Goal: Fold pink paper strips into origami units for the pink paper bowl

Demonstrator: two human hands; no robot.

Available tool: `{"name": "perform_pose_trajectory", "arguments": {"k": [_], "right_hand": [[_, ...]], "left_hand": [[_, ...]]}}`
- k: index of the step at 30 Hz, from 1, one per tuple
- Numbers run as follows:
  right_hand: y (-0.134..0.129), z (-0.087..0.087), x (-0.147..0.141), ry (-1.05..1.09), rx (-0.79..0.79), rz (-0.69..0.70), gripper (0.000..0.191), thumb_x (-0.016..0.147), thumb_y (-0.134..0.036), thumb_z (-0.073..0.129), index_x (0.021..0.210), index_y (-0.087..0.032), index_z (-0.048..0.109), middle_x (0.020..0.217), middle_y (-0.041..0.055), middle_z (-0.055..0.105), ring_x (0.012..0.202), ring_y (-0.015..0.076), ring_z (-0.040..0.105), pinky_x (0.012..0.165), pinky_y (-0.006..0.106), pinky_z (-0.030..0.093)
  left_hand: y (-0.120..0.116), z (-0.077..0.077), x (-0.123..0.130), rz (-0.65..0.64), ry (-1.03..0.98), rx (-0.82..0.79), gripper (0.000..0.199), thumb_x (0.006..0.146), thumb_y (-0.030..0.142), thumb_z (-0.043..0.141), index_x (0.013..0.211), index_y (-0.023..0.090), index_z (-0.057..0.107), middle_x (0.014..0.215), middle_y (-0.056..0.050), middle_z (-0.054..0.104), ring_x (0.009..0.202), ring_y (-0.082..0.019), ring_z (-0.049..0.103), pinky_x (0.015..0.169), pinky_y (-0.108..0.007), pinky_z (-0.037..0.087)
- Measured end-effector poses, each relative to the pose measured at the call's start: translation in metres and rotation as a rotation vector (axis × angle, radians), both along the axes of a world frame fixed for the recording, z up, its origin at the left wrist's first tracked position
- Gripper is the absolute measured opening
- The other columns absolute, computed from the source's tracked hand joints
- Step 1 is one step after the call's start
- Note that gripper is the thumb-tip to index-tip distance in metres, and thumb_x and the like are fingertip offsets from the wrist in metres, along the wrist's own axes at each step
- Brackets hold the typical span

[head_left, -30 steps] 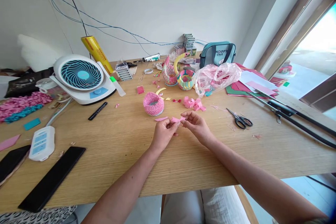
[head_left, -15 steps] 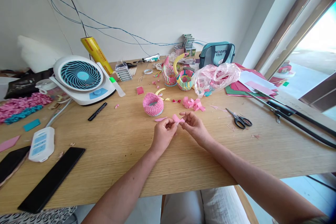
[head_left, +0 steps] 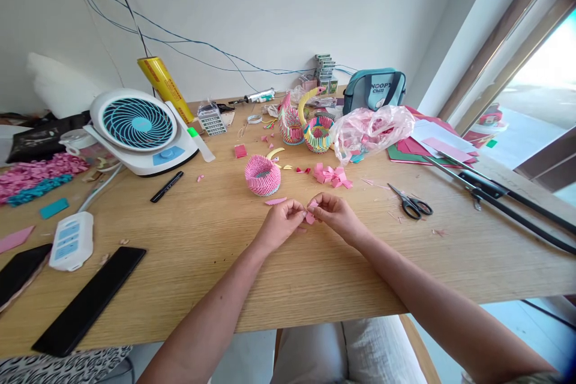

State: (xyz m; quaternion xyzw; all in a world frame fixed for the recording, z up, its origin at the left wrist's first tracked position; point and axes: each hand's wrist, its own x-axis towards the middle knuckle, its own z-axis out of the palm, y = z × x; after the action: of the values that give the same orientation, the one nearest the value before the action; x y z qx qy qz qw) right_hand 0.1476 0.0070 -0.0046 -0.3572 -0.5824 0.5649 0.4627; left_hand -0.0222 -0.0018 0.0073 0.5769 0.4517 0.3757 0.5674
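Between my hands is a small folded pink piece of paper [head_left: 310,216]. My left hand [head_left: 282,222] pinches its left side, and my right hand [head_left: 333,213] grips it from the right with thumb and fingers closed. Just beyond my hands stands a pink bowl of interlocked folded paper [head_left: 263,175], with a paler blue-white base. A flat pink paper strip [head_left: 275,201] lies between the bowl and my left hand. Behind my right hand is a heap of pink paper pieces [head_left: 332,176]. A yellow curved paper piece [head_left: 275,153] rests beside the bowl.
Black scissors [head_left: 410,203] lie at right, near a paper trimmer [head_left: 483,185]. A white fan [head_left: 141,132], a pen [head_left: 167,186] and a power strip [head_left: 72,242] are at left. Finished paper baskets [head_left: 317,134] and a plastic bag [head_left: 372,132] stand behind.
The pink paper has been turned and lowered between my fingers. My right fingers have curled in closer around it. The camera view has shifted slightly.
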Motion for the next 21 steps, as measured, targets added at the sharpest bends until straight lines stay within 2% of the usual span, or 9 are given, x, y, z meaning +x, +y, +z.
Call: {"name": "perform_pose_trajectory", "arguments": {"k": [5, 11, 16, 21], "right_hand": [[0.002, -0.012, -0.004, -0.01, 0.114, -0.128, 0.032, 0.077, -0.05, 0.07, 0.077, -0.019, 0.062, 0.075, 0.0029, 0.066, 0.069, 0.016, 0.059, 0.065, 0.029, 0.047], [-0.007, -0.01, -0.004, -0.286, 0.442, -0.276, 0.016, 0.087, -0.036, 0.061, 0.083, -0.021, 0.067, 0.078, 0.0047, 0.064, 0.07, 0.0169, 0.058, 0.062, 0.029, 0.047], [-0.012, -0.004, 0.0, -0.408, 0.706, -0.231, 0.015, 0.092, -0.024, 0.052, 0.093, -0.023, 0.067, 0.088, 0.0074, 0.063, 0.08, 0.0185, 0.061, 0.072, 0.033, 0.051], [-0.007, -0.005, 0.008, -0.538, 0.866, -0.138, 0.022, 0.095, -0.02, 0.045, 0.106, -0.024, 0.064, 0.101, 0.0102, 0.064, 0.092, 0.0198, 0.063, 0.083, 0.034, 0.053]], "left_hand": [[0.002, 0.001, -0.001, 0.081, -0.119, -0.018, 0.025, 0.075, 0.038, 0.07, 0.073, 0.015, 0.062, 0.071, -0.001, 0.063, 0.068, -0.012, 0.06, 0.066, -0.028, 0.057], [0.003, -0.001, 0.0, 0.146, -0.096, 0.039, 0.023, 0.073, 0.036, 0.069, 0.068, 0.014, 0.065, 0.066, 0.0, 0.061, 0.063, -0.011, 0.057, 0.061, -0.024, 0.053], [0.002, 0.003, 0.002, 0.198, -0.11, 0.015, 0.021, 0.072, 0.032, 0.068, 0.063, 0.014, 0.063, 0.062, 0.0, 0.06, 0.059, -0.009, 0.055, 0.061, -0.022, 0.05], [-0.001, 0.011, 0.003, 0.24, -0.208, -0.106, 0.02, 0.066, 0.031, 0.072, 0.064, 0.013, 0.063, 0.064, 0.0, 0.061, 0.061, -0.01, 0.056, 0.064, -0.025, 0.053]]}}
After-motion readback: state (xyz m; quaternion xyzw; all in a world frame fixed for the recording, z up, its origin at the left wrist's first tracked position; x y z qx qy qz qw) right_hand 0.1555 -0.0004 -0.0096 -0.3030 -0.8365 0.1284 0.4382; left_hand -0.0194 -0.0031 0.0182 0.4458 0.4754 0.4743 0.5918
